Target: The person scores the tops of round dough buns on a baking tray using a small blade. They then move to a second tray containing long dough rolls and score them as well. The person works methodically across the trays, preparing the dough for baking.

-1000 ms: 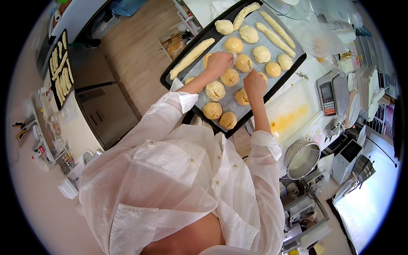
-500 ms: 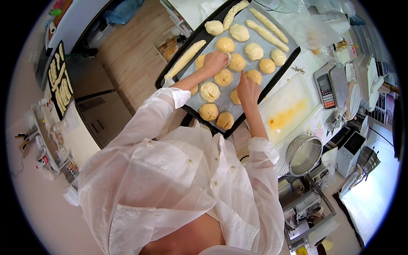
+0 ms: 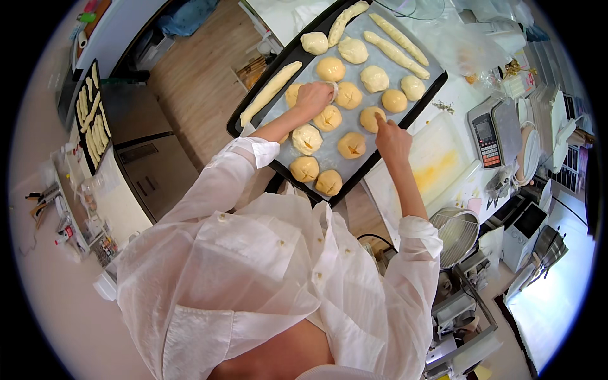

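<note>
On a dark baking tray (image 3: 413,114) lined with pale paper lie several round dough balls and dough strips. My right hand (image 3: 393,140) is closed, its forefinger touching a glazed dough ball (image 3: 371,120) near the tray's right edge. Whatever its fingers may hold is hidden. Over the tray's middle, my left hand (image 3: 313,101) is closed around a small whitish thing (image 3: 334,90) that I cannot make out, beside a scored dough ball (image 3: 348,96). Another scored ball (image 3: 351,145) sits left of my right wrist. Cuts mark several balls at the near end.
A yellow-stained white board (image 3: 437,166) lies right of the tray, with a digital scale (image 3: 486,136) beyond it. A wire-topped round bowl (image 3: 457,237) stands at the near right. A second tray (image 3: 92,126) of dough strips rests at far left.
My right hand has moved right and slightly toward me, from the middle ball to the right-hand one. My left hand and the tray have shifted slightly left in view.
</note>
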The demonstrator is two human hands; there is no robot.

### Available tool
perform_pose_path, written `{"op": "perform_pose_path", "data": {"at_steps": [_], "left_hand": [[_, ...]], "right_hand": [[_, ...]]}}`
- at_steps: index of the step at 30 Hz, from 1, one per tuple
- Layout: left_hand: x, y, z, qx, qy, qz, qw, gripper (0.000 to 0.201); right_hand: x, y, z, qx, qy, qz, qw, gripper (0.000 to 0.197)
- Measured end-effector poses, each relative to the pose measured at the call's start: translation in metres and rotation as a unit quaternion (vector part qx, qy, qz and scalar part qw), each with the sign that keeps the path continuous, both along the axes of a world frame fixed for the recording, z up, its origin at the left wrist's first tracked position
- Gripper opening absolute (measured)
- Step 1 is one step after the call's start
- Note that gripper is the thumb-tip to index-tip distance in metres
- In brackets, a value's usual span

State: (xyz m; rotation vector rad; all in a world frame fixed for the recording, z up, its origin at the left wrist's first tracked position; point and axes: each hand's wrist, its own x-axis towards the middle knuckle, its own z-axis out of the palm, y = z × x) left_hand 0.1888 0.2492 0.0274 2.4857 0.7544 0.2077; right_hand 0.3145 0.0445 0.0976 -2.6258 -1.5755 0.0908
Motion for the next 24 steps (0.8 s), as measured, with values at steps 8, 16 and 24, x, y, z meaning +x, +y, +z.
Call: {"op": "perform_pose_path", "data": {"at_steps": [8, 16, 24], "left_hand": [[0.004, -0.001, -0.009, 0.010, 0.010, 0.023, 1.000, 0.018], [0.001, 0.009, 0.021, -0.038, -0.031, 0.121, 0.991, 0.017], [-0.005, 0.069, 0.020, -0.051, 0.026, 0.150, 0.987, 0.021]], "right_hand": [[0.002, 0.020, -0.031, 0.028, -0.030, 0.082, 0.996, 0.038], [0.003, 0.054, 0.004, 0.014, 0.126, -0.055, 0.990, 0.029], [-0.022, 0.147, -0.007, 0.040, 0.173, -0.114, 0.977, 0.016]]}}
